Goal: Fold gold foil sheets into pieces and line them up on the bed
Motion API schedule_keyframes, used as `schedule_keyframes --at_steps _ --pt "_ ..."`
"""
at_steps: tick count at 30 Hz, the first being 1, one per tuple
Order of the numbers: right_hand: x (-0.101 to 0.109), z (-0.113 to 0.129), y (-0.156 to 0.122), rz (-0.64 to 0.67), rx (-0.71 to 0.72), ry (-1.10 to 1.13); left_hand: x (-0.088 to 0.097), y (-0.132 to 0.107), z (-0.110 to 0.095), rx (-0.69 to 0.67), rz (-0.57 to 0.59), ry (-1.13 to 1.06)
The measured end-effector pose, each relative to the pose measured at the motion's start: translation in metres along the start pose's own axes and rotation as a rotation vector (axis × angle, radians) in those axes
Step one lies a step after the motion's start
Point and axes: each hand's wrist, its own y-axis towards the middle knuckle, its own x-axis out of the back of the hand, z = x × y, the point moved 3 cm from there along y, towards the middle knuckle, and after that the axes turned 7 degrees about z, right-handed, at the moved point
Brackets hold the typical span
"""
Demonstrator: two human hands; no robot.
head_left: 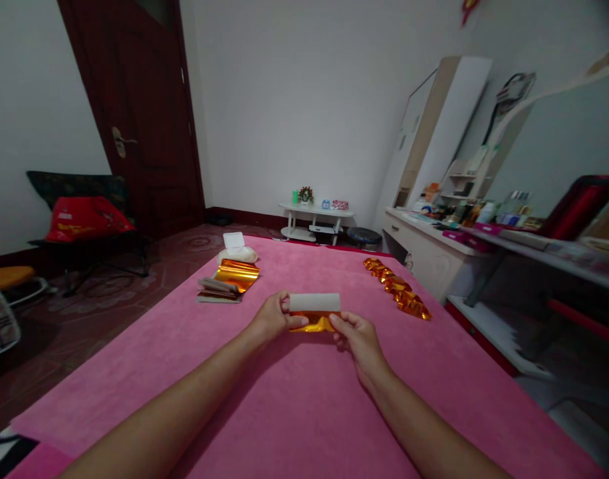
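Both of my hands hold one sheet of gold foil paper (315, 310) a little above the pink cloth (304, 399). The sheet's white back faces up and its gold side shows along the near edge. My left hand (273, 319) pinches the left end with thumb on top. The right end is pinched by my right hand (358, 337). A stack of flat gold foil sheets (236, 274) lies to the far left, with a grey pile of sheets (219, 290) beside it. A row of several folded gold foil pieces (397, 288) lies to the far right.
An open white wipes pack (237, 251) sits behind the foil stack. A white dresser (424, 246) crowded with bottles runs along the right. A dark door (135, 120), a chair with a red cushion (85, 218) and a small white table (315, 219) stand beyond the pink surface.
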Motion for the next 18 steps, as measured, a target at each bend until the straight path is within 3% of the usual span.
schedule_keyframes --at_steps 3,7,18 --pt "-0.001 -0.014 0.005 -0.052 0.022 0.054 0.002 0.001 0.013 0.011 -0.114 -0.106" --pt "0.001 -0.019 0.005 -0.017 0.066 0.063 0.003 -0.003 0.024 -0.008 -0.247 -0.127" --pt "0.007 -0.026 0.005 -0.050 0.099 0.043 0.002 -0.005 0.034 -0.087 -0.255 -0.097"
